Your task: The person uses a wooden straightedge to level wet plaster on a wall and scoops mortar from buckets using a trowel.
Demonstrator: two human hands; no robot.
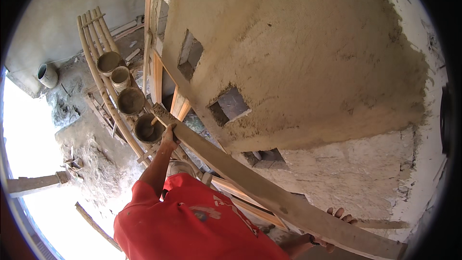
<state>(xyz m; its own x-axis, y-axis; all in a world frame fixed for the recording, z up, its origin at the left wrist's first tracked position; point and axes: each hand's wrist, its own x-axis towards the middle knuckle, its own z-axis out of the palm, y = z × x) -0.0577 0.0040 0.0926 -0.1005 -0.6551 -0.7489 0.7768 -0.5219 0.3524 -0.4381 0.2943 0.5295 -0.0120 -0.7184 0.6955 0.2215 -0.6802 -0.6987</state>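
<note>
A long flat board (250, 183), smeared with grey mortar, crosses diagonally from centre left to lower right. My left hand (170, 137) grips it near its upper end, which has wet mortar on it. My right hand (337, 226) holds the lower part, fingers curled up over the far edge. Beside the upper end sits a bucket of mortar (147, 132) with a wooden-handled tool (155, 121) in it. To the right is a wall with fresh plaster (308, 67) and square openings (230, 106); its lower right part is rougher and paler (346, 173).
A pole scaffold (86, 43) at left carries several buckets (130, 101). A pale container (48, 74) lies below on rubble-strewn ground (91, 159). Wooden frames (158, 82) stand along the wall. A beam (36, 183) juts in at far left, above a bright area.
</note>
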